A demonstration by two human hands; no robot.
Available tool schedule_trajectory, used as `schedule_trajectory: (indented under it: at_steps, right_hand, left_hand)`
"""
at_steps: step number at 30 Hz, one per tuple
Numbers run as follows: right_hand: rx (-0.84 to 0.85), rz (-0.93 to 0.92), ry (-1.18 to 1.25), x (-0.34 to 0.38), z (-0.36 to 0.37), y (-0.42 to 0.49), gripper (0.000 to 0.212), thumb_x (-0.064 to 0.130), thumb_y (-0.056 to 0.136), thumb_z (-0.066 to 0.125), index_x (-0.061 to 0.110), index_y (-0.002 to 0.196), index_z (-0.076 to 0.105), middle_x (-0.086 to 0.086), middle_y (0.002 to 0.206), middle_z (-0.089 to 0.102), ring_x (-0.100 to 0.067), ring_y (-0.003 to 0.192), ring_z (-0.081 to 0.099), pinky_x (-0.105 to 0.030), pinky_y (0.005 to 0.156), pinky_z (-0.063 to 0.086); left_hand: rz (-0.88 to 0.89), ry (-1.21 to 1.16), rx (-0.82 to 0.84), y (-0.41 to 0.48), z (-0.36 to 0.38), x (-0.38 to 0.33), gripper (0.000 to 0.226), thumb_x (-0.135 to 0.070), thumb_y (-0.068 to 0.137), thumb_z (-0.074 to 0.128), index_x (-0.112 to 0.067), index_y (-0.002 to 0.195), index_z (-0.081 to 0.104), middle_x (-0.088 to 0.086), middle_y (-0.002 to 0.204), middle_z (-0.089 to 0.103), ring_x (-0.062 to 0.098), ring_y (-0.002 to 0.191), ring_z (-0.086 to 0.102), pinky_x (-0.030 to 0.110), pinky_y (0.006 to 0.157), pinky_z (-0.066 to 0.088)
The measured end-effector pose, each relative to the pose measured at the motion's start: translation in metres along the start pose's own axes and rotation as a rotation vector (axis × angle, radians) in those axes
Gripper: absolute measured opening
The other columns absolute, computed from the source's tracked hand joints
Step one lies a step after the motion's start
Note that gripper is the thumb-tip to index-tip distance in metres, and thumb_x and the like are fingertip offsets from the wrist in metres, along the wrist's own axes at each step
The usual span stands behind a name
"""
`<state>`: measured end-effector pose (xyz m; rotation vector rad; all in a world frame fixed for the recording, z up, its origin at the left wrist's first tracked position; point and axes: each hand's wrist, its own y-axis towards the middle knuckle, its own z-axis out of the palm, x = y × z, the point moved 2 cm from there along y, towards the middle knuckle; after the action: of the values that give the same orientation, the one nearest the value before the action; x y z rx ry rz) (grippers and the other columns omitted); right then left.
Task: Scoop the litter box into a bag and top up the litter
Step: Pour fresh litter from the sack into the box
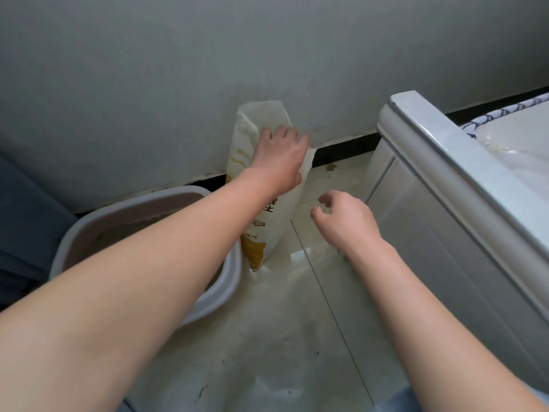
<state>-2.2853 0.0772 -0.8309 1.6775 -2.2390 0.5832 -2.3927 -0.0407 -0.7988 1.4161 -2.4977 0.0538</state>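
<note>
A tall cream and yellow litter bag stands upright on the floor against the wall, its top open. My left hand reaches across and grips the bag's upper part. My right hand hovers just right of the bag with loosely curled fingers, holding nothing. The white-rimmed litter box with a brownish inside sits left of the bag, mostly hidden under my left forearm; a little grey litter shows inside.
A white cabinet or bed frame stands at the right. The grey wall with a black skirting board runs behind. Pale glossy floor tiles lie in front. Something dark blue sits at the far left.
</note>
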Motion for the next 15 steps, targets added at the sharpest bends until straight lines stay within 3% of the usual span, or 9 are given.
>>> schedule_trajectory:
  at_steps: [4,6,10,13,15]
  right_hand:
    - [0.043,-0.003,0.009,-0.009,0.009,-0.001,0.045,0.035,0.093,0.051,0.019,0.135,0.056,-0.003,0.127,0.065,-0.028,0.116,0.059,-0.034,0.086,0.047]
    - [0.08,-0.006,0.014,-0.012,0.016,-0.001,0.045,0.033,0.092,0.052,0.018,0.135,0.056,-0.004,0.126,0.065,-0.028,0.116,0.059,-0.034,0.087,0.047]
    - [0.148,0.037,0.05,-0.024,0.033,0.005,0.049,0.035,0.091,0.056,0.017,0.136,0.054,-0.005,0.126,0.064,-0.028,0.115,0.059,-0.033,0.087,0.046]
    - [0.232,0.068,0.052,-0.028,0.053,0.002,0.056,0.043,0.087,0.059,0.019,0.137,0.051,-0.004,0.127,0.063,-0.028,0.114,0.06,-0.033,0.087,0.048]
    - [0.285,0.078,0.072,-0.027,0.067,-0.004,0.061,0.047,0.085,0.061,0.018,0.137,0.049,-0.005,0.129,0.062,-0.028,0.115,0.06,-0.035,0.091,0.05]
  left_hand:
    - [-0.025,-0.034,0.059,-0.008,-0.004,-0.002,0.009,-0.029,0.094,0.054,-0.021,0.092,0.051,0.007,0.099,0.069,0.029,0.094,0.062,0.04,0.094,0.033]
    - [-0.024,-0.083,0.089,-0.022,-0.003,-0.006,0.017,-0.026,0.099,0.049,-0.023,0.082,0.05,0.003,0.09,0.067,0.028,0.088,0.061,0.039,0.093,0.033]
    - [-0.034,-0.228,-0.004,-0.054,-0.005,-0.01,0.025,-0.032,0.102,0.047,-0.022,0.079,0.046,-0.004,0.074,0.049,0.022,0.077,0.045,0.041,0.097,0.035]
    - [-0.043,-0.336,-0.136,-0.075,-0.004,-0.007,0.029,-0.027,0.098,0.055,-0.022,0.072,0.042,-0.008,0.069,0.041,0.02,0.073,0.042,0.039,0.08,0.04]
    - [-0.059,-0.405,-0.254,-0.089,-0.007,-0.005,0.037,-0.02,0.091,0.065,-0.022,0.067,0.037,-0.011,0.063,0.032,0.022,0.064,0.043,0.034,0.065,0.034]
